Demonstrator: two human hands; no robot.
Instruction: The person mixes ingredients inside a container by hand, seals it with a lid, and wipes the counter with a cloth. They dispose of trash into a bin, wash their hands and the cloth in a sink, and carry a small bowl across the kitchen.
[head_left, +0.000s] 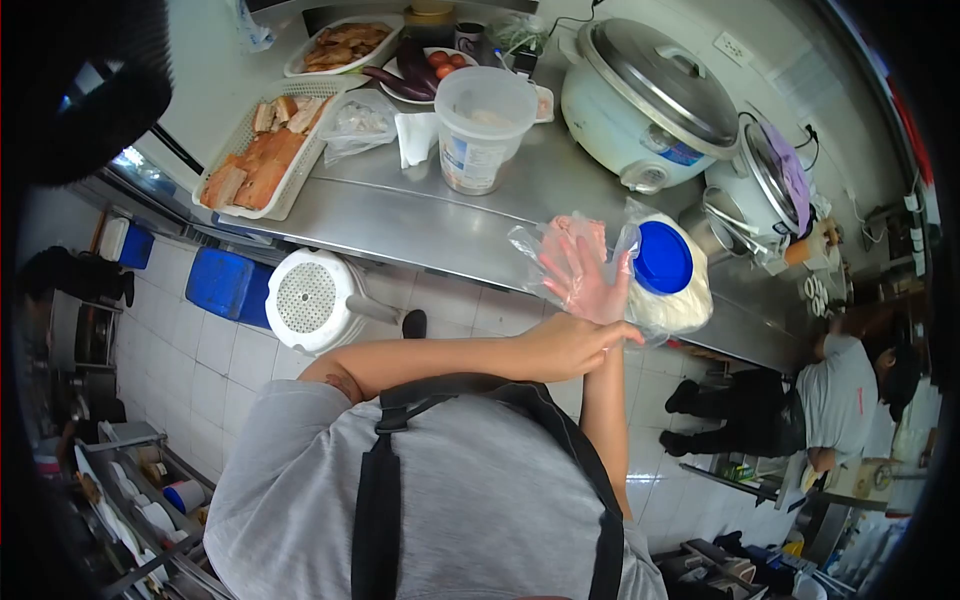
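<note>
My right hand (585, 270) wears a clear disposable plastic glove (630, 245), loose around the fingertips. Its fingers are spread above the steel counter's edge. My left hand (595, 342) reaches across my body and pinches the glove's cuff at my right wrist. Just right of the gloved hand, a round blue lid (663, 257) lies on a clear plastic bag of pale cream-coloured contents (690, 308). Something pinkish shows behind the gloved fingers, but I cannot make out what it is.
On the steel counter (380, 205) stand a translucent tub (475, 150), a basket of cooked meat slabs (265, 165), a plate with eggplants (415, 68) and tomatoes, and a large rice cooker (650, 100). A white perforated stool (305, 300) stands below. A co-worker (840, 395) is at the right.
</note>
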